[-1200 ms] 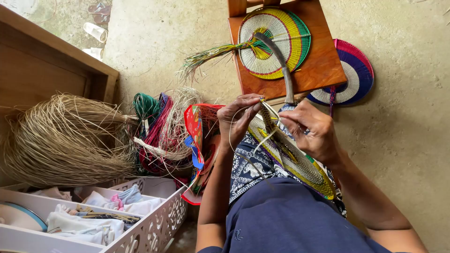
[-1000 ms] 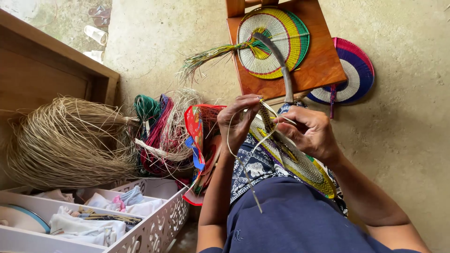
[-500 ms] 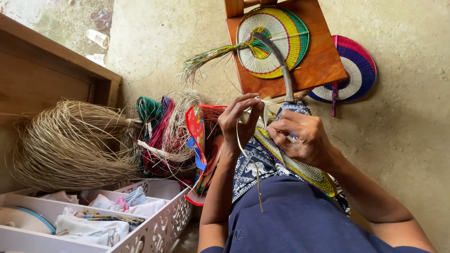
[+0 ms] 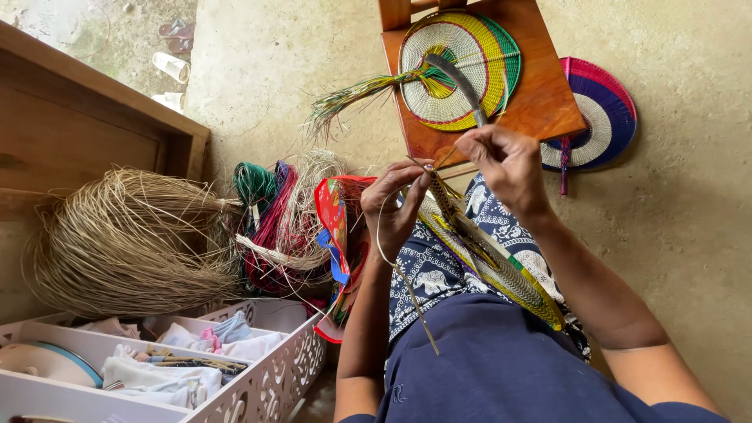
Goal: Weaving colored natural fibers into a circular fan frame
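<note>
Straw-coloured and yellow-green, a half-woven fan (image 4: 489, 262) is lying edge-on across the person's lap in the middle of the frame, propped on the patterned blue cloth (image 4: 439, 274) so that its unfinished end is pointing up toward the hands. The left hand (image 4: 394, 205) is pinching that working end between thumb and fingers, apparently to be keeping the weave tight and steady; a pale strand (image 4: 403, 274) is looping out from under it and trailing down over the navy garment (image 4: 501, 368). The right hand (image 4: 505, 160) is raised just above and to the right, fingertips closed on a thin strip (image 4: 445, 159) that is running back to the fan's tip, seemingly held taut for threading.

Above the hands, a finished round fan (image 4: 458, 66) in cream, yellow and green is resting on a wooden stool (image 4: 548, 110), with a curved dark blade (image 4: 462, 82) lying across it, near enough to be within reach. Another fan (image 4: 599, 117), purple and pink, is lying on the concrete floor (image 4: 689, 235) partly under the stool's right edge.

At the left, a big bundle of dry straw (image 4: 125, 243) and coloured fibre hanks (image 4: 270, 211) are sitting beside the knee, likely as stock. A white cut-out organiser tray (image 4: 266, 376) with cloths is filling the lower left corner.
</note>
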